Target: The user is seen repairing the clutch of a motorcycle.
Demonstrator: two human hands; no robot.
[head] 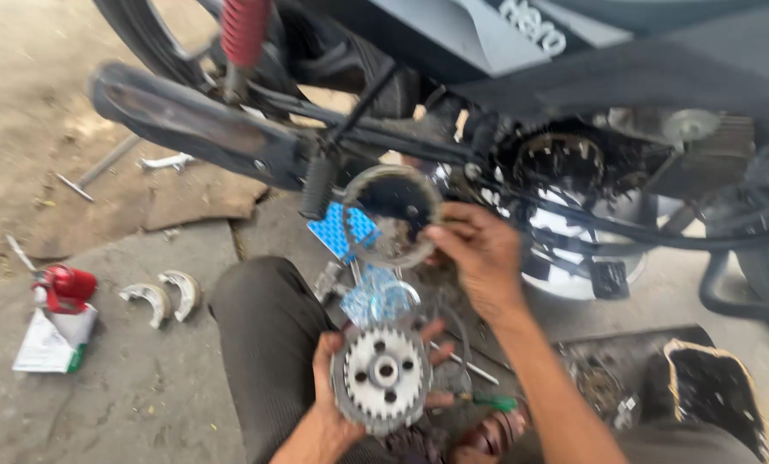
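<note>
A toothed clutch gear [381, 376] is cupped in the left hand [350, 395], fingers curled around its rim, low in front of the knee [264, 318]. A round clutch housing [393, 215] is pinched at its edge by the right hand [479, 253], held up beside the open engine case [560, 163] of the motorcycle. Both parts are best kept level and gripped by the rims — the greasy faces look slippery, so a firm hold is advised, and grit from the ground [144, 404] should be kept off them.
</note>
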